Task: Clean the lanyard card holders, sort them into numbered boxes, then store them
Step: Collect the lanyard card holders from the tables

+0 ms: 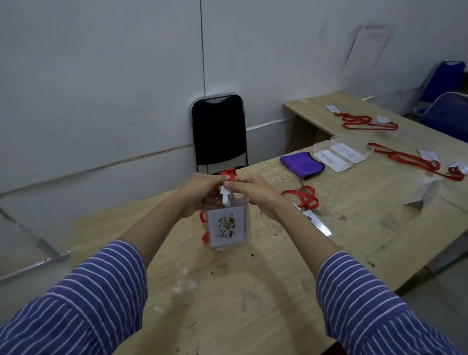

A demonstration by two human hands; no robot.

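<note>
A clear card holder point(227, 226) with a smudged "2" on its paper hangs upright above the wooden table point(249, 285). My left hand point(202, 192) and my right hand point(253, 191) pinch its red lanyard point(229, 174) right above the white clip point(225, 195); part of the strap hangs behind the holder. Another holder with a red lanyard point(305, 200) lies on the table to the right. Two clear boxes point(341, 152), marked 1 and 2, stand at the back right beside a folded purple cloth point(302, 164).
More holders with red lanyards point(421, 161) lie at the far right, and others point(364, 121) on the rear table. A black chair point(218, 131) stands against the wall, blue chairs point(455, 114) at far right. A folded white card point(425, 195) stands near the table's right side.
</note>
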